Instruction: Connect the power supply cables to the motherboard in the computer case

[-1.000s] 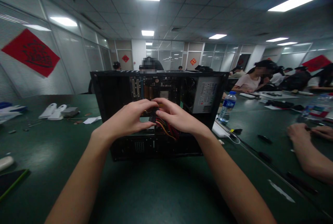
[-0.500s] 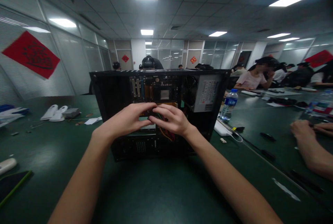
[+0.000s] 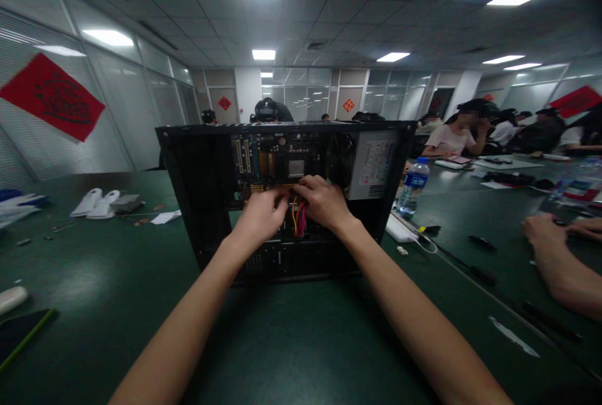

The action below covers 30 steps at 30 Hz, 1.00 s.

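Observation:
An open black computer case [image 3: 197, 173] stands on the green table [image 3: 291, 342] in front of me, its motherboard [image 3: 273, 160] and power supply [image 3: 374, 163] exposed. Both my hands reach inside it. My left hand [image 3: 258, 217] and my right hand [image 3: 322, 201] meet at a bundle of yellow and red wires [image 3: 298, 220] just below the motherboard. The fingers of both hands are curled around the bundle's upper end, where a connector is hidden behind them.
A water bottle [image 3: 412, 187] and a white block [image 3: 399, 229] stand right of the case. Another person's forearm and hands [image 3: 555, 261] rest at the right edge. White parts [image 3: 96, 202] lie far left, a dark phone [image 3: 21, 333] near left. More people sit behind.
Both hands have moved forward and up into the case, carrying the wire end from in front of the lower bay towards the motherboard. The camera has tilted slightly.

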### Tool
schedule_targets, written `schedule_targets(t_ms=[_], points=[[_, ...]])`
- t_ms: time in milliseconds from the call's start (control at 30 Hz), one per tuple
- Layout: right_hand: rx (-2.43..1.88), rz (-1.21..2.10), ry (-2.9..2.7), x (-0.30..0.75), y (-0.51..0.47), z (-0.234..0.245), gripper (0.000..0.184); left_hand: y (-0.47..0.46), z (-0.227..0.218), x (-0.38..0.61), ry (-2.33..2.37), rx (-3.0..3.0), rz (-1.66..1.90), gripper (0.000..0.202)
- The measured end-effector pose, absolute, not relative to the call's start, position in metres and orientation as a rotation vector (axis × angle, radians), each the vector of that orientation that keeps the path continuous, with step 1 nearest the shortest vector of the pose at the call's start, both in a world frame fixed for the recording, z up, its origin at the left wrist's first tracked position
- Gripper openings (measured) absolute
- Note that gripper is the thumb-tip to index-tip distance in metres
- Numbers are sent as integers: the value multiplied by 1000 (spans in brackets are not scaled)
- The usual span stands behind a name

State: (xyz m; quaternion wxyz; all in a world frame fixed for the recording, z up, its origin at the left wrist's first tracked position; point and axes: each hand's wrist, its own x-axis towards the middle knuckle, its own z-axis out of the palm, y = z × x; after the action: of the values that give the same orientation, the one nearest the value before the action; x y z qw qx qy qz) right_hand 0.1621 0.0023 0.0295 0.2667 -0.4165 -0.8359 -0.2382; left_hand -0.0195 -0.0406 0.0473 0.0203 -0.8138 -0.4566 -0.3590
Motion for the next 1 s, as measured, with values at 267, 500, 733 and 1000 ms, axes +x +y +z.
schedule_targets(t_ms=[267, 500, 733, 1000], points=[[-1232, -601, -2475, 155, 11, 25, 26, -13, 15, -14, -1786, -2673, -1060, 39], [-1315, -552, -2558, 150, 18, 16, 25, -7, 10, -18, -1951, -2572, -885, 37], [-1320, -537, -2544, 148, 14, 15, 27, 1, 9, -18, -1984, -2517, -828, 32], [-1338, -504, -2550, 147, 13, 14, 30, -9, 16, -14, -2011, -2402, -723, 31]])
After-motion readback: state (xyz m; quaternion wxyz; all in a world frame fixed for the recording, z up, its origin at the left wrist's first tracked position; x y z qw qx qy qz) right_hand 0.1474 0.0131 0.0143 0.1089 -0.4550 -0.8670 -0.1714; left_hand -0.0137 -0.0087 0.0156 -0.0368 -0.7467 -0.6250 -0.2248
